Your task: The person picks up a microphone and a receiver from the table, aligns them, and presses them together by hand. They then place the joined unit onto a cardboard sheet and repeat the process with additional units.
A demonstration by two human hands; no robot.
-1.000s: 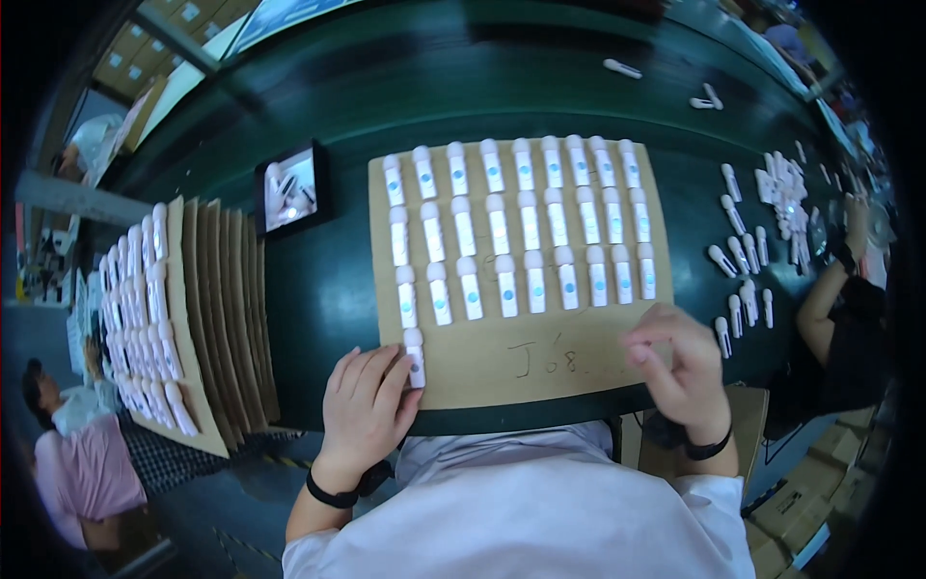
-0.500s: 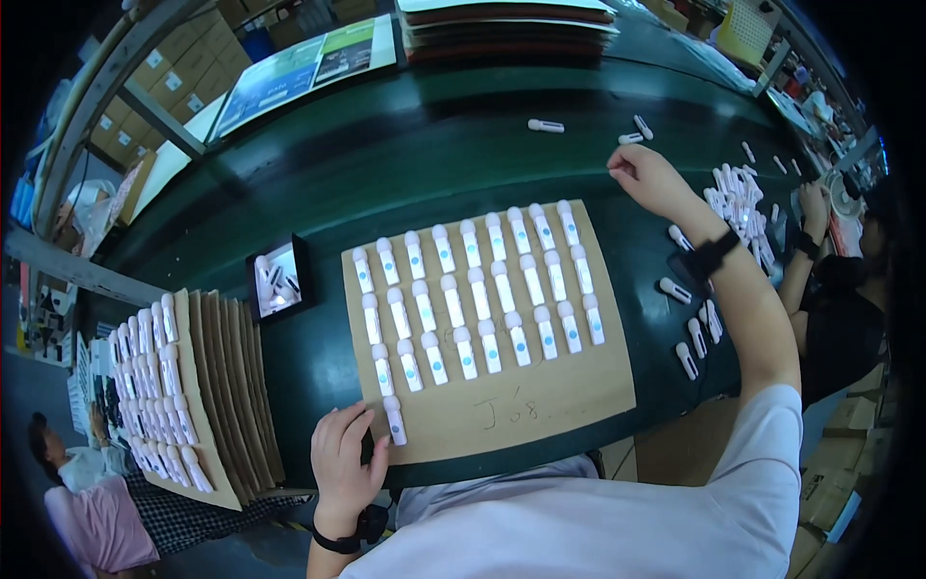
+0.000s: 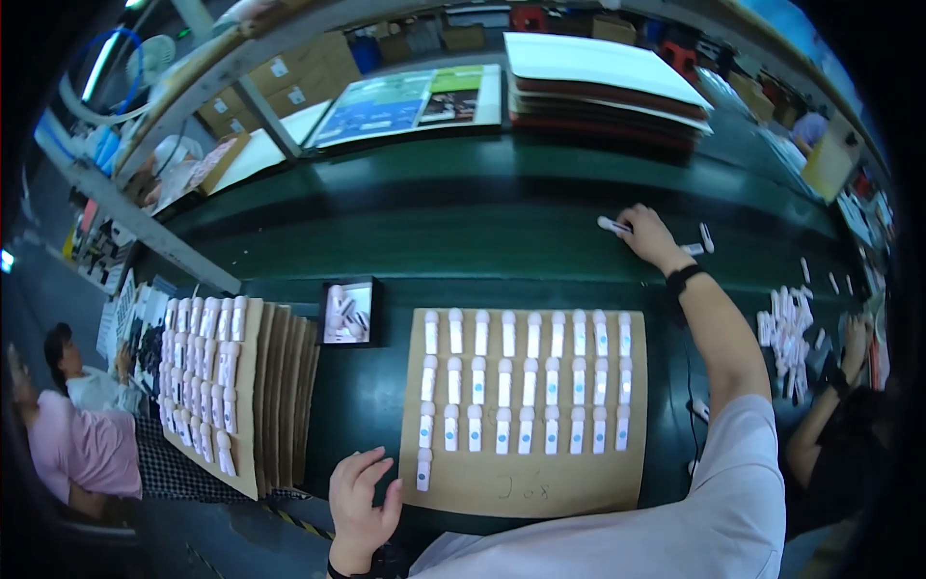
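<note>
My right hand (image 3: 646, 234) reaches to the far part of the green table, its fingers closed round a small white device with a rounded pale-pink head (image 3: 610, 225). Beside that hand lie two more such devices, one of them a slim white device with a dark strip (image 3: 707, 237). My left hand (image 3: 363, 497) holds nothing, fingers apart, by the near left corner of a brown cardboard sheet (image 3: 579, 482). On the sheet, white devices stand in three full rows, many with a blue dot. A lone device (image 3: 423, 471) starts a fourth row near my left hand.
Left of the sheet stands a black-rimmed box (image 3: 362, 336) with several devices. Stacked cardboard sheets (image 3: 280, 396) bearing devices lie farther left. A heap of devices (image 3: 789, 333) lies at right, near a co-worker's hand (image 3: 855, 347). A paper stack (image 3: 608, 77) sits at the back.
My right hand has moved onto a device on the far table and closed round it. My left hand stays by the sheet's corner, fingers spread. The view has tilted upward.
</note>
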